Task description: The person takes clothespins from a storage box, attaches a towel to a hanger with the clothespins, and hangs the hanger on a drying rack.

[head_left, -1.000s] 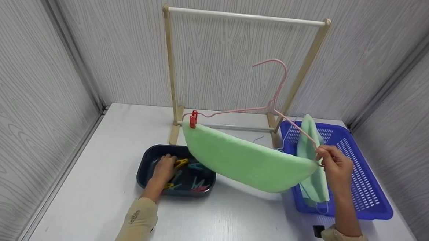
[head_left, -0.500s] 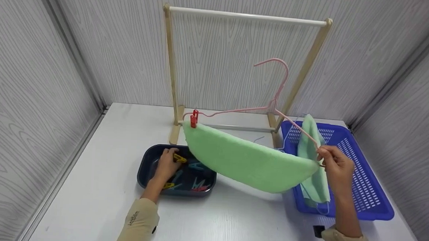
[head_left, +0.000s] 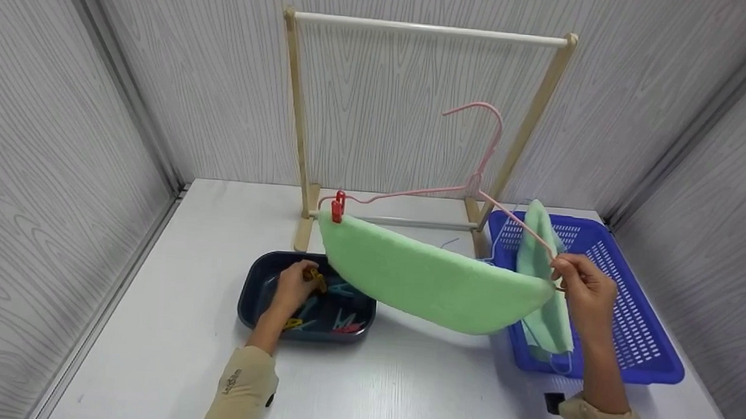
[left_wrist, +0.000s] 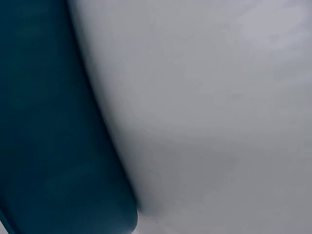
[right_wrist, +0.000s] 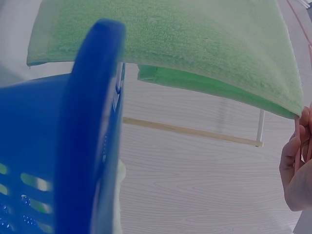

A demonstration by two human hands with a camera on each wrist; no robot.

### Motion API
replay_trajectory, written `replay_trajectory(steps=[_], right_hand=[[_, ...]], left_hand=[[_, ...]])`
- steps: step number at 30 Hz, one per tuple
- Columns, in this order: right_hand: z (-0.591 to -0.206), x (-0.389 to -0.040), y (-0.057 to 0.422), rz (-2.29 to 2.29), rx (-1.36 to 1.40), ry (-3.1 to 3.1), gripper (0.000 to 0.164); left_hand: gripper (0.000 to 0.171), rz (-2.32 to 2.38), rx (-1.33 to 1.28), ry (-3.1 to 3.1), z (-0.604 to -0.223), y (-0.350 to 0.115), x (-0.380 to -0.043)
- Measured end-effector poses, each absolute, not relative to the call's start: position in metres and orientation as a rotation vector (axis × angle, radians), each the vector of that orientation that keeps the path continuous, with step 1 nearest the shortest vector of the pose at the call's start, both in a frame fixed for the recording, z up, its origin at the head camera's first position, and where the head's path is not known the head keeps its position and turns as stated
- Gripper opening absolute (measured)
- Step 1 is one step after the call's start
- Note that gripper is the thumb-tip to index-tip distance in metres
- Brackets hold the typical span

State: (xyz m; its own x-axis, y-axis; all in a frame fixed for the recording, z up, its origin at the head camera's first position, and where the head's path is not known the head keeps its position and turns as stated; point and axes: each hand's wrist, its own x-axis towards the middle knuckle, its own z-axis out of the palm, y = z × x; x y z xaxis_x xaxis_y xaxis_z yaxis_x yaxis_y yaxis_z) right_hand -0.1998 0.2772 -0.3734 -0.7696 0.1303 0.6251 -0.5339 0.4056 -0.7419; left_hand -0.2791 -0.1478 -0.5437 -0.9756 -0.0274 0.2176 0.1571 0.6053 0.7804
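Observation:
My right hand [head_left: 589, 294] pinches the right end of a pink clothes hanger [head_left: 444, 189], which is held up tilted with its hook at the top. Folded over the hanger's lower bar hangs a light green towel [head_left: 433, 280]. A red clothespin [head_left: 338, 207] clips the towel's left corner to the hanger. In the right wrist view, fingers [right_wrist: 292, 151] hold the pink bar at the towel's corner. My left hand [head_left: 293, 288] is inside the dark blue tray [head_left: 249, 311], pinching a yellow clothespin [head_left: 316, 278]. The left wrist view shows only the tray's outer side and white table.
Several more clothespins, including a red one [head_left: 349, 327], lie in the tray. A blue perforated basket [head_left: 645, 313] stands at the right with another green cloth [head_left: 549, 321] draped over its edge. Behind, a wooden rack [head_left: 295, 103] carries a white rod [head_left: 427, 28] across its top.
My left hand has taken the yellow clothespin from among the others in the tray and turned it slightly. The right hand, hanger and towel stay almost where they were.

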Motion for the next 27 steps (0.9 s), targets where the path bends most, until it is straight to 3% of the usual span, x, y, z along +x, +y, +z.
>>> replay_trajectory(steps=[6, 27], right_hand=[[-0.373, -0.200, 0.277, 1.407, 0.387, -2.030, 0.012], [-0.375, -0.203, 0.280, 1.438, 0.390, -1.995, 0.012]], left_hand=[[0.019, -1.300, -0.150, -2.553, -0.545, -0.148, -0.279], [0.033, -1.676, 0.041, -2.332, -0.515, -0.143, -0.272]])
